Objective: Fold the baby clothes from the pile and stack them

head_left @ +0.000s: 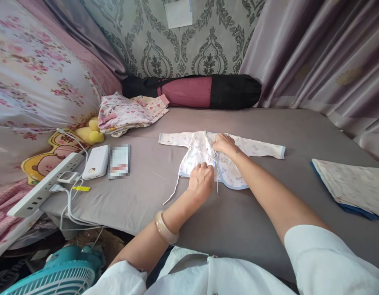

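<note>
A small white baby shirt (232, 164) with pale blue edging and a faint print lies spread on the grey bed sheet, both sleeves stretched out sideways. My left hand (201, 180), with a pale bangle at the wrist, is closed at the lower front edge of the shirt. Higher up, near the neckline, my right hand (223, 143) has its fingers pinched on the front panel. Thin white tie strings (175, 190) hang from the shirt, one trailing past the hem on the left. The fingertips of both hands are partly hidden.
A power strip (48, 184), a white power bank (96, 162) and a blurred packet (119, 161) lie on the left. Folded printed clothes (130, 112) and a rolled mat bag (189, 92) sit behind. Folded cloth (352, 184) lies right; a teal fan (60, 270) stands below.
</note>
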`<state>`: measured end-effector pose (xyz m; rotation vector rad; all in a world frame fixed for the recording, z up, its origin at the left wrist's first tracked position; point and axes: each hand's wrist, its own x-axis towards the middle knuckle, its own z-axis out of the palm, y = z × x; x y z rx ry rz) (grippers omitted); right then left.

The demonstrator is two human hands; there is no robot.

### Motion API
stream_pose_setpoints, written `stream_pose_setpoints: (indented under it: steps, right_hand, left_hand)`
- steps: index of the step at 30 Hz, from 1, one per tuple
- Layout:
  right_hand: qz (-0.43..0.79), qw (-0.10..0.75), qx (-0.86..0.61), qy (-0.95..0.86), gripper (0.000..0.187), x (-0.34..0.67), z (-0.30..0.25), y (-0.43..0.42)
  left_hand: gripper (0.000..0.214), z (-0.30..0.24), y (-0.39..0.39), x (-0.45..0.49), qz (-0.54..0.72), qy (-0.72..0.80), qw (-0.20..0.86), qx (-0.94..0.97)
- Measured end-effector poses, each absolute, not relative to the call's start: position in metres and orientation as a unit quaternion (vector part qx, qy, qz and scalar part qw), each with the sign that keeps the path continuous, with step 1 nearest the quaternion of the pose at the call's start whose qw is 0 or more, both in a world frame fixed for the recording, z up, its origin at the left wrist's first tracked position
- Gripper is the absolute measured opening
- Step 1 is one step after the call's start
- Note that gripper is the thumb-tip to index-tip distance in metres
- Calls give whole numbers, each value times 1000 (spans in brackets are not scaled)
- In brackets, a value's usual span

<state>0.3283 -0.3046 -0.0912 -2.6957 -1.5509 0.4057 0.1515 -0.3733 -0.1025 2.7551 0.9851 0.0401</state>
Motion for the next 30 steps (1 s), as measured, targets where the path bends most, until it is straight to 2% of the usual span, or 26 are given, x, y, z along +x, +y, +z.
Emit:
stream_pose_setpoints:
  steps: [8, 14, 18, 21, 25, 30]
  right_hand:
    - [164, -2, -853, -496, 29, 331, -94, -303]
    - [15, 17, -846, -532, 30, 330, -95, -311]
    - [23, 10, -840, -543, 31, 330, -101, -315]
    - [54, 39, -842, -536, 29, 337, -105, -318]
    - [145, 98, -824, -540, 25, 353, -102, -330]
    - [86, 175, -829, -524, 22, 353, -95, -371]
  left_hand:
    - [24, -99, -375, 154, 28, 321, 146, 935]
    - [25, -106, -368, 152, 34, 309, 153, 938]
    - [24, -111, -360, 156, 43, 294, 187, 936]
    - [28, -113, -350, 159, 37, 305, 214, 927]
    - [22, -117, -335, 159, 89, 319, 138, 933]
    - [32, -138, -330, 158, 130, 270, 125, 946]
